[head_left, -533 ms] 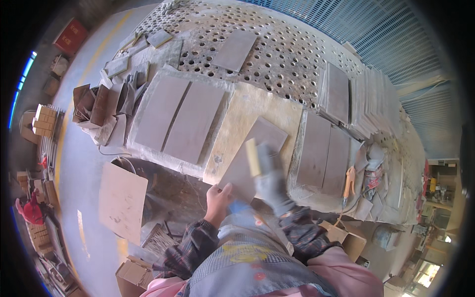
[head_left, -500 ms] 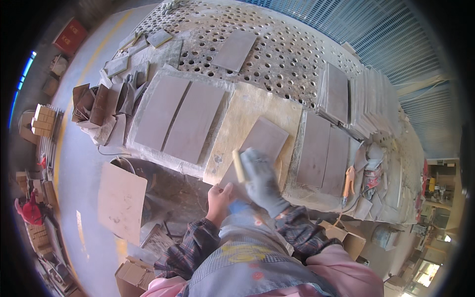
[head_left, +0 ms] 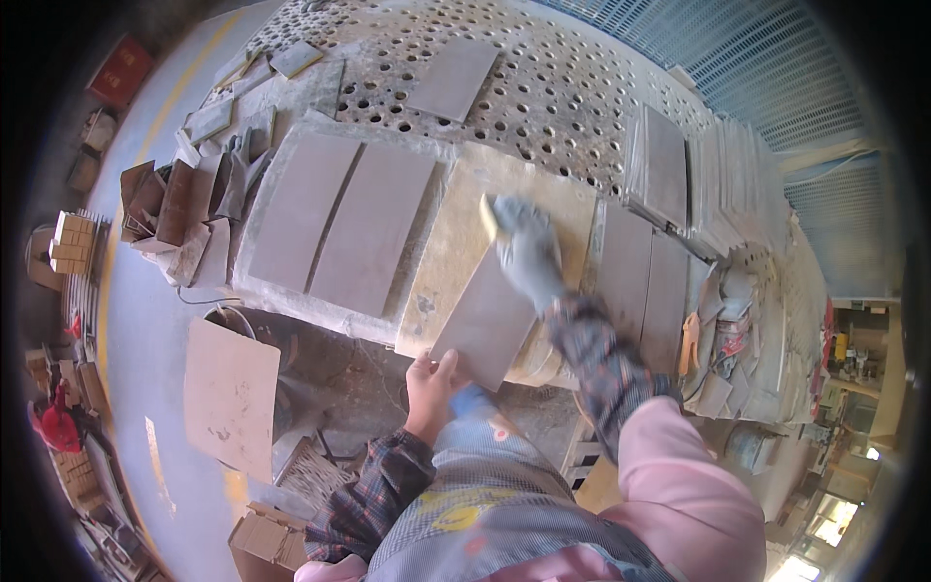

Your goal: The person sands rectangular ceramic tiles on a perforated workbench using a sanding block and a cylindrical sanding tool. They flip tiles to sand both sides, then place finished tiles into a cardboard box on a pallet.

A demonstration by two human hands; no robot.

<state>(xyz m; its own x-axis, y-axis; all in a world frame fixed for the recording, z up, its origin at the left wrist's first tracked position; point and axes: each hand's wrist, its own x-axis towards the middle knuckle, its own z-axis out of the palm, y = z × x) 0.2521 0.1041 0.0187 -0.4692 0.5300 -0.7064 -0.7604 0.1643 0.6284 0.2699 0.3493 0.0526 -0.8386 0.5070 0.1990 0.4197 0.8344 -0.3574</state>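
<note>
A brownish-grey rectangular tile (head_left: 490,325) lies aslant on a pale wooden board (head_left: 456,228), its near end jutting past the table's front edge. My bare left hand (head_left: 430,386) pinches the tile's near left corner between thumb and fingers. In a grey work glove, my right hand (head_left: 529,254) is closed round a narrow pale-yellow block (head_left: 489,218) at the tile's far end. The glove hides that end, so I cannot tell whether the block touches the tile.
Two tiles (head_left: 373,228) lie left of the board, two more (head_left: 621,260) right of it. Beyond stretches a perforated table (head_left: 543,82) bearing a single tile (head_left: 454,80) and stacked tiles (head_left: 662,165). Broken pieces (head_left: 176,199) pile up at left. An orange-handled tool (head_left: 690,339) hangs at the right edge.
My right hand has moved away from me along the tile with the block, from its near part to the far end. My left hand stays at the near corner.
</note>
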